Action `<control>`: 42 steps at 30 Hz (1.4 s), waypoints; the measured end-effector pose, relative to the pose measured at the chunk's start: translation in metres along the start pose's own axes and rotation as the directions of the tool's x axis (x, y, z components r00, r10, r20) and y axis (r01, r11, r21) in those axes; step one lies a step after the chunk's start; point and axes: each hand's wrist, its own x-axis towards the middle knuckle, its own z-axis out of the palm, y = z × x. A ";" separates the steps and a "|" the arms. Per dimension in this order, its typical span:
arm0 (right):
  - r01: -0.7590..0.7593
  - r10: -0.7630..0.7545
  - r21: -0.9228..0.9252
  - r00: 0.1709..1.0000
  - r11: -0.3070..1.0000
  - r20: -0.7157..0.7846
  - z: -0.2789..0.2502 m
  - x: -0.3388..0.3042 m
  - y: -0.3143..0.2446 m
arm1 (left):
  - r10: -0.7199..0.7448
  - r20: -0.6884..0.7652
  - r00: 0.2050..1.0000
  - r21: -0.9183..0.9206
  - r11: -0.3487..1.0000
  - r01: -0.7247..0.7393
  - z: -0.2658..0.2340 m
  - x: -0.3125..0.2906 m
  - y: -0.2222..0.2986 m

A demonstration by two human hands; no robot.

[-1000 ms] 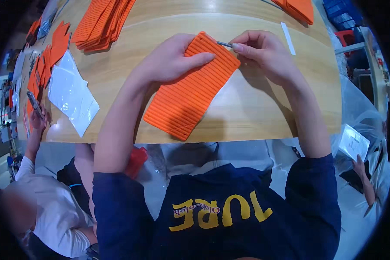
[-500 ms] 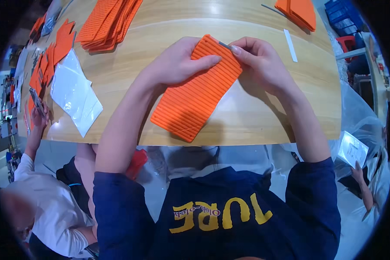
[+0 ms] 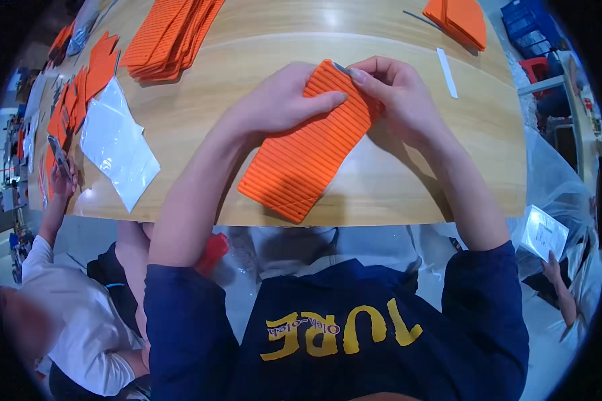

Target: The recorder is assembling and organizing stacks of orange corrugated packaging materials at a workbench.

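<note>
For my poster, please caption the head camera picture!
Left hand holds a ribbed orange sheet; right hand pinches a thin grey strip.

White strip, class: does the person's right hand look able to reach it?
Probably yes: nothing visible stands between the right hand and the white strip, though it grips a thin stick.

the panel (image 3: pixel 304 157) is orange with parallel ridges.

Furniture: pale wood-grain table (image 3: pixel 394 200)
Underfoot: light bluish-grey floor (image 3: pixel 540 321)
Far right: blue plastic crates (image 3: pixel 525 28)
Light: white glare (image 3: pixel 331 19) on table
</note>
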 end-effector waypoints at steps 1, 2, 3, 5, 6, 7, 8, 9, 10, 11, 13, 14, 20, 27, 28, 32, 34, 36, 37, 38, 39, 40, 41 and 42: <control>0.001 -0.001 -0.009 1.000 1.000 -0.003 0.001 0.000 -0.001 | 0.011 0.010 1.000 0.001 1.000 -0.011 0.000 0.001 -0.002; 0.002 -0.002 -0.017 1.000 1.000 -0.006 0.001 -0.001 -0.001 | 0.022 0.021 1.000 0.001 1.000 -0.022 -0.001 0.001 -0.005; 0.002 -0.002 -0.026 1.000 1.000 -0.009 0.001 -0.001 -0.002 | 0.033 0.031 0.999 0.002 0.999 -0.033 -0.001 0.002 -0.007; 0.002 -0.002 -0.032 1.000 0.999 -0.008 0.001 0.000 -0.001 | 0.041 0.039 0.998 0.003 0.999 -0.041 -0.002 0.003 -0.007; 0.005 -0.006 -0.030 1.000 1.000 -0.015 0.001 0.000 0.000 | 0.034 0.049 0.998 0.011 0.999 -0.035 -0.001 0.003 -0.006; 0.009 -0.009 -0.028 1.000 1.000 -0.022 0.000 0.001 0.001 | 0.028 0.060 0.998 0.018 0.999 -0.029 -0.001 0.004 -0.005; 0.013 -0.014 -0.026 0.999 1.000 -0.029 0.000 0.001 0.002 | 0.022 0.070 0.997 0.025 0.999 -0.024 -0.001 0.005 -0.004; 0.017 -0.018 -0.025 0.999 1.000 -0.037 0.000 0.001 0.002 | 0.017 0.081 0.997 0.033 0.999 -0.019 0.000 0.005 -0.003; 0.019 -0.020 -0.023 0.999 1.000 -0.031 0.000 0.001 0.001 | 0.015 0.075 0.997 0.036 0.999 -0.017 0.001 0.004 -0.002; 0.021 -0.023 -0.060 0.999 0.998 -0.036 0.001 0.000 -0.001 | 0.009 0.046 0.999 0.025 1.000 -0.010 0.003 0.003 -0.003; 0.026 -0.032 -0.135 0.998 0.991 -0.046 0.004 -0.001 -0.006 | -0.002 -0.014 1.000 0.003 1.000 0.002 0.006 0.002 -0.004; 0.029 -0.038 -0.172 0.998 0.985 -0.050 0.004 -0.001 -0.007 | -0.007 -0.044 0.999 -0.008 1.000 0.007 0.008 0.001 -0.004; 0.084 -0.106 -0.238 0.991 0.968 -0.082 -0.005 0.001 -0.004 | 0.193 -0.158 0.968 -0.046 0.978 -0.203 0.016 0.010 -0.009; 0.152 -0.167 -0.134 0.980 0.979 -0.111 0.001 -0.004 -0.004 | 0.291 -0.205 0.935 -0.064 0.949 -0.309 0.013 0.011 -0.009; 0.176 -0.186 -0.091 0.975 0.980 -0.119 0.003 -0.004 -0.004 | 0.282 -0.216 0.935 -0.084 0.949 -0.305 0.013 0.010 -0.006; 0.287 -0.290 -0.042 0.944 0.957 -0.154 0.013 -0.005 -0.002 | 0.238 -0.325 0.915 -0.177 0.935 -0.306 0.014 0.008 -0.002; 0.366 -0.367 -0.040 0.913 0.930 -0.176 0.019 -0.004 0.000 | 0.187 -0.419 0.889 -0.255 0.915 -0.312 0.016 0.007 0.000; 0.398 -0.401 -0.056 0.895 0.916 -0.196 0.019 -0.001 0.005 | 0.195 -0.412 0.890 -0.284 0.901 -0.329 0.019 0.008 0.006; 0.422 -0.426 -0.064 0.881 0.904 -0.204 0.020 0.000 0.010 | 0.192 -0.416 0.889 -0.310 0.889 -0.337 0.021 0.005 0.009; 0.446 -0.450 -0.071 0.867 0.892 -0.212 0.020 0.000 0.014 | 0.188 -0.419 0.888 -0.337 0.876 -0.345 0.023 0.004 0.011; 0.468 -0.473 -0.079 0.853 0.880 -0.220 0.020 -0.001 0.015 | 0.184 -0.423 0.887 -0.364 0.862 -0.352 0.024 0.005 0.012; 0.466 -0.471 -0.081 0.854 0.881 -0.222 0.021 -0.001 0.015 | 0.182 -0.421 0.889 -0.367 0.862 -0.350 0.024 0.005 0.011; 0.472 -0.483 -0.104 0.848 0.875 -0.218 0.022 -0.001 0.014 | 0.186 -0.421 0.888 -0.375 0.855 -0.357 0.024 0.005 0.010; 0.479 -0.495 -0.126 0.842 0.869 -0.213 0.023 -0.001 0.013 | 0.189 -0.421 0.887 -0.384 0.849 -0.363 0.024 0.005 0.009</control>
